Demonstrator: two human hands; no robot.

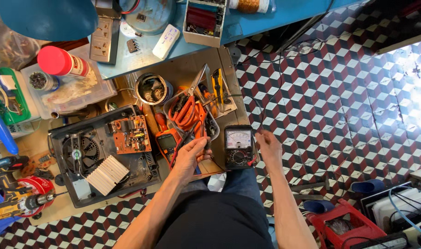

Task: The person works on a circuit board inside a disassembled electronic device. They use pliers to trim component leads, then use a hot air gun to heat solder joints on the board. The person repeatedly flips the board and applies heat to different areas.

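My left hand [190, 157] is closed around thin red and black test probes [188, 137], just right of an orange digital meter [167, 142]. My right hand [269, 146] hovers with fingers spread beside a black analogue meter [238, 146], next to its thin black lead [262, 110]. An opened black appliance [104, 154] with a fan [80, 154], an orange circuit board [130, 134] and a white finned heatsink [107, 174] lies to the left on a wooden board [185, 74].
A clear tub holds orange-handled pliers and scissors [188, 108]. A metal tin [151, 89] sits behind it. A blue table [265, 14] carries a socket strip, a parts box and a red-capped spray can [63, 61]. A cordless drill [17, 193] lies left; a red stool [344, 226] stands right.
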